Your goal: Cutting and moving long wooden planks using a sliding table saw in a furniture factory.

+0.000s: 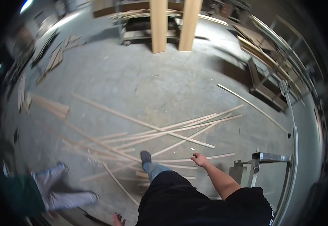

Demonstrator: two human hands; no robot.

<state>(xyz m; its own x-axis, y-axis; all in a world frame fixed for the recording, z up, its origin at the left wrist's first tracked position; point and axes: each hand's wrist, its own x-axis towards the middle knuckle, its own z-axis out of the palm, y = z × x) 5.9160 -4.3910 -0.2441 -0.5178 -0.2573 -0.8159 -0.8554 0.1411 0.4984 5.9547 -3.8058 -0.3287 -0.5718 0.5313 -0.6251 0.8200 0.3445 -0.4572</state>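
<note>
My right hand (pixel 199 159) hangs out in front of my body at the end of a bare forearm, fingers loosely apart, nothing in it. Low at the bottom edge, my left hand (pixel 118 219) is partly in view, its fingers spread and holding nothing. Beneath and ahead of me, long thin wooden strips (pixel 164 131) lie criss-crossed on the concrete floor (pixel 145 79). My shoe (pixel 146 156) is among them. The strips are the nearest things to my right hand, though it appears apart from them.
Another person (pixel 24 196) in a dark green top is at lower left. Two wide boards (pixel 158 26) stand upright by a cart (pixel 135 35) ahead. A metal frame (pixel 273 157) is at right, beyond it a rack with boards (pixel 260 52). A single strip (pixel 252 108) lies at right.
</note>
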